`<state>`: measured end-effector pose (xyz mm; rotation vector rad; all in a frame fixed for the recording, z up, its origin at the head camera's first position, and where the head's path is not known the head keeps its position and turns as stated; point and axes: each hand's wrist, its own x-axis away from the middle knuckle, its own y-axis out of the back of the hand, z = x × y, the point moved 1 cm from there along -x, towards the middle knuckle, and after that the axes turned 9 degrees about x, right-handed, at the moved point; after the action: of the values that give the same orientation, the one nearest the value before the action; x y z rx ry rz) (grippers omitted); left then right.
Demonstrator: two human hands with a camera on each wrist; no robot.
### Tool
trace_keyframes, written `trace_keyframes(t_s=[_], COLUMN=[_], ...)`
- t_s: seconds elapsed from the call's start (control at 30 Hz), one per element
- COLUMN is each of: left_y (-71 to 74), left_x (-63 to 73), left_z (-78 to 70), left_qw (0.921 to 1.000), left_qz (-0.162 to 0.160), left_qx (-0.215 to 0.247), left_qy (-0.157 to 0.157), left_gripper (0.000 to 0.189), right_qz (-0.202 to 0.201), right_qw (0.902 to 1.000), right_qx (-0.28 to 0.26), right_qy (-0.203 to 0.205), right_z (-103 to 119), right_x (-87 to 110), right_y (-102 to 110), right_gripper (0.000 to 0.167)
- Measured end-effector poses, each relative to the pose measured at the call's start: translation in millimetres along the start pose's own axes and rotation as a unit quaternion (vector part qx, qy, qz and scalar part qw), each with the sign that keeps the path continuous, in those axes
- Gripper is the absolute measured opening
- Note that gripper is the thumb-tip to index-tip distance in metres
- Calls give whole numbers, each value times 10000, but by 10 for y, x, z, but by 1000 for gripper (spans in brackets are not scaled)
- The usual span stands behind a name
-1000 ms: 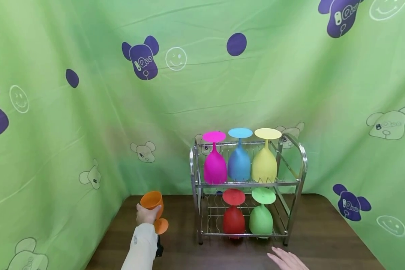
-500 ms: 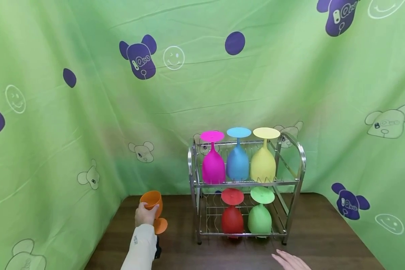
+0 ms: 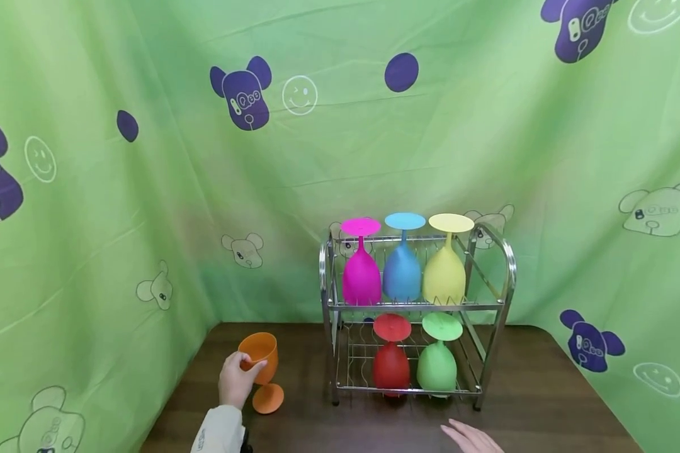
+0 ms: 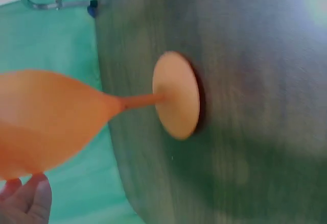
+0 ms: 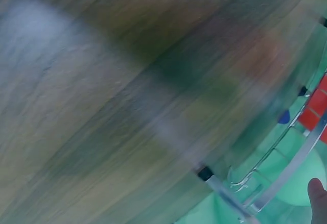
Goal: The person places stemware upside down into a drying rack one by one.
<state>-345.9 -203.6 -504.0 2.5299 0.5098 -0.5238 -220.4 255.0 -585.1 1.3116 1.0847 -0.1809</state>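
Note:
An upright orange plastic goblet is at the table's left side, left of the metal rack. My left hand pinches its bowl near the rim, the thumb on the near side. In the left wrist view the goblet's round foot is right at the wooden tabletop, and fingertips touch the bowl. My right hand is at the lower edge of the head view, in front of the rack, with straight fingers and nothing in them. One fingertip shows in the right wrist view.
A two-tier metal rack stands mid-table. Upside-down magenta, blue and yellow goblets fill its upper tier; red and green ones sit below. A green printed curtain hangs behind and beside the table.
My left hand has shifted back toward me with the orange goblet, which now shows lower in view, its foot fully visible. My right hand has moved slightly left.

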Motion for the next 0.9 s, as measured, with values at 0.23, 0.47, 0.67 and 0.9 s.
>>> trace_keyframes(t_s=[0.23, 0.47, 0.67, 0.9], left_y=[60, 115, 83, -36], left_x=[260, 494, 770, 1013], left_z=[-129, -449, -623, -724], left_qw=[9967, 9664, 9146, 8858], left_qz=[-14, -135, 140, 247], left_qx=[362, 451, 963, 1572], left_qy=[-726, -2527, -3926, -4359], left_gripper=[35, 43, 37, 38], right_qz=[197, 1902, 3299, 3336], right_qw=[9987, 9510, 7884, 6717], right_qx=[-316, -2235, -4642, -5734], right_qy=[341, -969, -2327, -3298], right_z=[-18, 224, 499, 844], right_x=[-142, -346, -696, -1050], right_y=[45, 124, 170, 171], right_gripper=[90, 51, 57, 61])
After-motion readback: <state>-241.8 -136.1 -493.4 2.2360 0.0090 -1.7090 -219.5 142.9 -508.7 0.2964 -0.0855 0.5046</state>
